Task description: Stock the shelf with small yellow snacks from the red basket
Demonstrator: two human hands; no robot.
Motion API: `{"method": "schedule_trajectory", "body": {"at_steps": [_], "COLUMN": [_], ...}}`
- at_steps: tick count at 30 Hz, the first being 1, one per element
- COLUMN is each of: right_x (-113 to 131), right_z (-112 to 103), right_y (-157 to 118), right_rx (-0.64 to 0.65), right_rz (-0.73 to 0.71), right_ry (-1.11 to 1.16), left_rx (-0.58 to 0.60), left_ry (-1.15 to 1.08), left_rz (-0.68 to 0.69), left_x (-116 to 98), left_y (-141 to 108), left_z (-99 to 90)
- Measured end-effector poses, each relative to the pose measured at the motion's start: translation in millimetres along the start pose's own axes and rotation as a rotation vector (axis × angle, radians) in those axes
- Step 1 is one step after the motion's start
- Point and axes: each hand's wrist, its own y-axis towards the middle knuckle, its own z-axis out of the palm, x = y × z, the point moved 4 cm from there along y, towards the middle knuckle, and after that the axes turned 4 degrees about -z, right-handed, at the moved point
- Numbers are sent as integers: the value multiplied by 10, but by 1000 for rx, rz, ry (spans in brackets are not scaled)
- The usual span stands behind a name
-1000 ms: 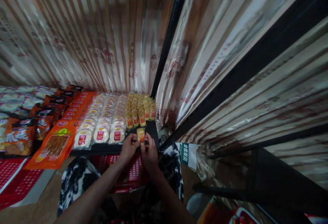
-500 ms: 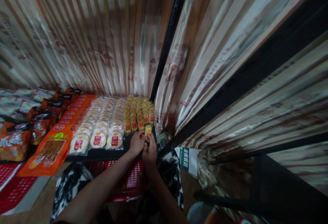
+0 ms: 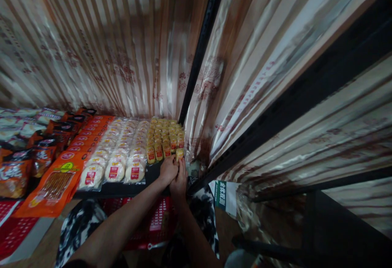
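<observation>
At the right end of the shelf, both hands meet at a small yellow wrapped snack packet (image 3: 179, 153). My right hand (image 3: 179, 176) has its fingers closed around the packet's near end. Beside it, my left hand (image 3: 168, 170) is closed too, with its fingertips against the packet's left side; its grip is partly hidden. The packet sits at the front of the rightmost rows of matching yellow packets (image 3: 165, 137), several of which show red labels. Left of these lie rows of round white wrapped crackers (image 3: 135, 171) with red labels.
Orange snack-stick bags (image 3: 59, 178) and darker orange bags (image 3: 14, 176) fill the shelf's left part. The black shelf edge (image 3: 122, 189) runs above a red basket (image 3: 159, 215). Black posts (image 3: 200, 51) stand against striped plastic sheeting. A green-and-white package (image 3: 225, 196) lies low on the right.
Both hands have moved the yellow packet slightly forward, closer to the rows behind it. The view has shifted a little.
</observation>
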Motion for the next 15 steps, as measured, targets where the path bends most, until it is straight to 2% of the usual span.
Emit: {"method": "schedule_trajectory", "body": {"at_steps": [5,15], "right_x": [-3,-42], "right_z": [8,79], "right_y": [40,129], "right_rx": [-28,18], "right_rz": [-16,2], "right_ry": [-23,-91], "left_rx": [10,13], "left_ry": [17,3], "left_rz": [-14,-24], "left_x": [-56,-150], "left_y": [17,24], "left_z": [2,-53]}}
